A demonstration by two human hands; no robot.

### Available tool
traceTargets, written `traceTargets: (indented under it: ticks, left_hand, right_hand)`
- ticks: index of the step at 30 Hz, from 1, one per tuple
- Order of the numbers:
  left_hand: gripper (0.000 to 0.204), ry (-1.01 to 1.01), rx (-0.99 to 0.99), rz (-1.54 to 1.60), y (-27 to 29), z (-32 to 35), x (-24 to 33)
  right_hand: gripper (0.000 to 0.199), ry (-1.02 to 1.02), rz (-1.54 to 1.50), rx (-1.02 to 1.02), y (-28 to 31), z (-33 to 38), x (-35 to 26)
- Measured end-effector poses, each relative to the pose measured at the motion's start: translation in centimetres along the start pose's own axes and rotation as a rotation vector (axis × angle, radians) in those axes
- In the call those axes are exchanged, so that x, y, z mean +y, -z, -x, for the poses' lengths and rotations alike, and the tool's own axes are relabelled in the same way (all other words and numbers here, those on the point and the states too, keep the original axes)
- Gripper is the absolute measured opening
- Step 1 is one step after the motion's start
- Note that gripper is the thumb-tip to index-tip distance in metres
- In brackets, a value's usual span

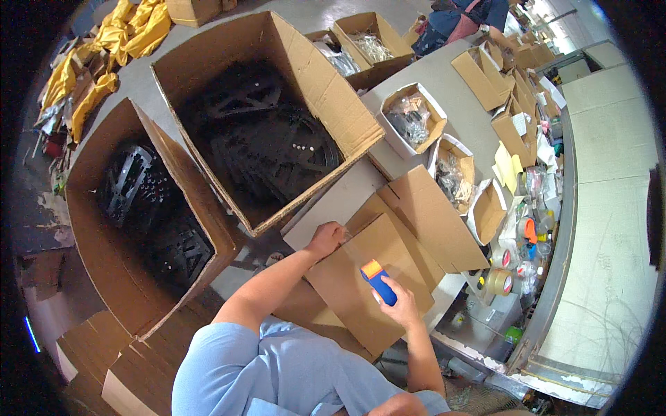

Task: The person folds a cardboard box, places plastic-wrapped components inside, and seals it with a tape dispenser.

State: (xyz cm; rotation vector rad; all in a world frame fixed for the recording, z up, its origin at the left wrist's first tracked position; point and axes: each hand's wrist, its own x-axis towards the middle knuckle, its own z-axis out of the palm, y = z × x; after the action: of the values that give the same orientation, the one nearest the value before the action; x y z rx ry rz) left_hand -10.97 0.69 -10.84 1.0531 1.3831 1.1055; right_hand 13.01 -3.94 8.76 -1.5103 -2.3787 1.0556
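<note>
While the right hand (399,305) at lower centre of the frame has its fingers closed around a blue and orange tape dispenser (378,281), the left hand (326,239) presses curled fingers on the far edge of a flat cardboard box (361,284) lying on the grey bench (458,90). Beyond, at centre and left, two big open cartons (326,90) hold black plastic parts (270,145); small boxes of bagged hardware (413,118) crowd the upper right.

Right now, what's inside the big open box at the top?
The big box holds dark, flat plastic parts with holes and ribs, piled on each other. Whatever lies under the top ones, and the box bottom, is covered and too dark to see.
</note>
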Motion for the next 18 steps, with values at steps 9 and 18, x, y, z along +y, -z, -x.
traceTargets:
  ticks: [9,18]
  left_hand:
    - [0.020,-0.090,0.008,-0.379,0.3,-0.7,0.4]
    - [0.027,-0.110,-0.075,-0.455,-1.1,1.2,4.0]
  right_hand:
    - [0.060,-0.077,0.140,-0.065,-0.4,-2.7,-0.9]
    - [0.058,-0.224,0.249,-0.167,0.2,-3.8,-1.6]
